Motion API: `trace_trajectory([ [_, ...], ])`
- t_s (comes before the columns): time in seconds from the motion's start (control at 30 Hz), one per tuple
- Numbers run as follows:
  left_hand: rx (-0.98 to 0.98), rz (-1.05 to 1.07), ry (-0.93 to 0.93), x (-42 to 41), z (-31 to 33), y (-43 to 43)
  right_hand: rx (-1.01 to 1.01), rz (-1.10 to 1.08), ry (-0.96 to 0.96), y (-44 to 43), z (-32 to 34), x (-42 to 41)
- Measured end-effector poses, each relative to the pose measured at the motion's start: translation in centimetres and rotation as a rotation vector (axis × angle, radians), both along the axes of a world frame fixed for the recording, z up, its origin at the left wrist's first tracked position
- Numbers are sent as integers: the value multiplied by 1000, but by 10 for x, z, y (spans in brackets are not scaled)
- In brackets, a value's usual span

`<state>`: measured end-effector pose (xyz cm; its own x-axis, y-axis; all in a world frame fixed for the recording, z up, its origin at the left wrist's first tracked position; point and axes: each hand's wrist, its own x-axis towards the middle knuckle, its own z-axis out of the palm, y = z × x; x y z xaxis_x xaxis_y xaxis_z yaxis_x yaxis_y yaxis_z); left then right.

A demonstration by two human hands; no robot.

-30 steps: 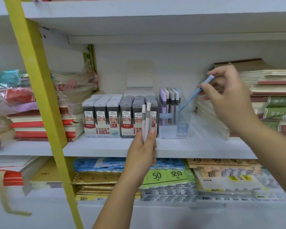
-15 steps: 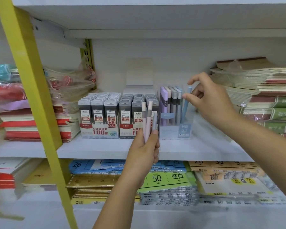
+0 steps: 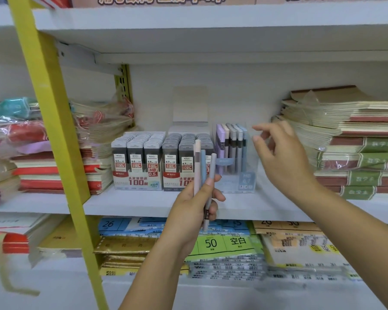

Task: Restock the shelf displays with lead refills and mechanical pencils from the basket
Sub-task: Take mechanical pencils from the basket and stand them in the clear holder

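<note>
My left hand [image 3: 194, 199] holds three mechanical pencils [image 3: 203, 166] upright, pink, blue and grey, in front of the shelf. Behind them stands a clear pencil display box [image 3: 244, 175] with purple, grey and blue pencils standing in it. My right hand [image 3: 280, 157] hovers just right of that box with its fingers apart and nothing in them. Two trays of lead refill boxes [image 3: 137, 157] sit left of the pencil box, labelled 0.5 and 0.7. The basket is out of view.
A yellow post [image 3: 54, 135] slants across the left. Stacked notebooks [image 3: 354, 153] fill the shelf's right side, and wrapped red books [image 3: 43, 171] the left. Paper packs [image 3: 222, 242] lie on the shelf below. The white shelf board [image 3: 143, 204] has bare room in front of the trays.
My right hand put the blue pencil into the clear display box and let go of it, then drew back to the right. My left hand stayed put with its pencils.
</note>
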<state>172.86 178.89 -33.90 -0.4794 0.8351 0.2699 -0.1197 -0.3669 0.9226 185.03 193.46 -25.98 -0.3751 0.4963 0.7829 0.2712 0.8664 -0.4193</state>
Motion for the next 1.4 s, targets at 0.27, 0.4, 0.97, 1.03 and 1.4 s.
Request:
trace_trajectory([
  [0.27, -76, -122, 111, 11, 21, 0, -565, 568, 136, -38, 5, 8],
  [0.4, -170, -136, 86, 1, 10, -9, -655, 564, 264, -22, 10, 21],
  [0.97, -86, 96, 221, -12, 11, -12, -283, 399, -386, -48, -26, 9],
  [1.03, -69, 103, 206, -11, 11, -10, -317, 409, -306, -45, -18, 13],
  [1.4, -77, 141, 160, -10, 11, -2, -63, 372, 214, -8, 52, 12],
])
